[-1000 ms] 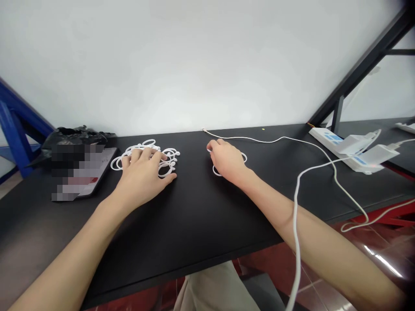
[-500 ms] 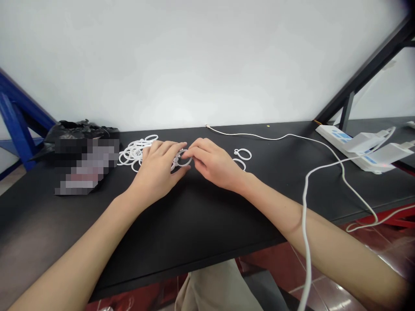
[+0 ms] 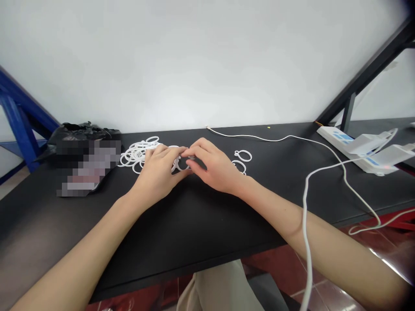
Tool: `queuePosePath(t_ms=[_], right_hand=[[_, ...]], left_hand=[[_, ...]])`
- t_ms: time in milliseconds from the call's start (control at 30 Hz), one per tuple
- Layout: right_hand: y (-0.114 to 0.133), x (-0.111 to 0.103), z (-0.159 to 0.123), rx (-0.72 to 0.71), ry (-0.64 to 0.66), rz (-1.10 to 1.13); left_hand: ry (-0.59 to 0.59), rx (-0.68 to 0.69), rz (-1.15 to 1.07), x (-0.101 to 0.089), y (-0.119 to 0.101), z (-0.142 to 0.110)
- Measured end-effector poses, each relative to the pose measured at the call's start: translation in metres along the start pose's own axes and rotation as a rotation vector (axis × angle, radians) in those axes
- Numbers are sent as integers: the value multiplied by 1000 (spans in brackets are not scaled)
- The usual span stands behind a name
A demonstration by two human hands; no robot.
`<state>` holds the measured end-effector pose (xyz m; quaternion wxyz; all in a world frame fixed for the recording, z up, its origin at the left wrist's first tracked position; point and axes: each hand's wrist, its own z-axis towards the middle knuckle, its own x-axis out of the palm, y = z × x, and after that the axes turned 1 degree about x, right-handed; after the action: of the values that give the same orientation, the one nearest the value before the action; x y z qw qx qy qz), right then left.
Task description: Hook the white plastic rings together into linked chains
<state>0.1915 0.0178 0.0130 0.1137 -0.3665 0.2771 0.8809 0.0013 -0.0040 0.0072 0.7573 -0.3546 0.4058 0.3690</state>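
Note:
My left hand (image 3: 158, 166) and my right hand (image 3: 212, 167) meet over the middle of the black table. Between their fingertips is a white plastic ring (image 3: 177, 166), partly hidden by the fingers. Both hands are closed on it, thumbs below and fingertips above. Just left of my left hand lies a heap of similar white rings (image 3: 131, 156), some of them behind the hand. To the right of my right hand rest a ring with a small eyelet (image 3: 250, 156) and more ring shapes nearer my wrist, partly covered.
A crumpled black plastic bag (image 3: 81, 129) and a blurred-out item (image 3: 90, 168) lie at the left. White power strips with plugs (image 3: 340, 139) stand at the right. A white cable (image 3: 306, 207) crosses over my right forearm. A wall (image 3: 201, 65) closes the back.
My right hand has closed in further on my left, and the fingertips now cover more of the ring between them. The view has shifted slightly.

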Motion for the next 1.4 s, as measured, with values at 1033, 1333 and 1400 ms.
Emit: queuePosePath(t_ms=[1033,1333,1400], right_hand=[[0,8,1,295,-124,252],[0,-12,6,514,48,-283],[-7,-20,7,656,81,-474]], left_hand=[[32,61,-144,-5,-6,2],[4,57,-28,2,1,2],[-25,48,5,3,5,1]])
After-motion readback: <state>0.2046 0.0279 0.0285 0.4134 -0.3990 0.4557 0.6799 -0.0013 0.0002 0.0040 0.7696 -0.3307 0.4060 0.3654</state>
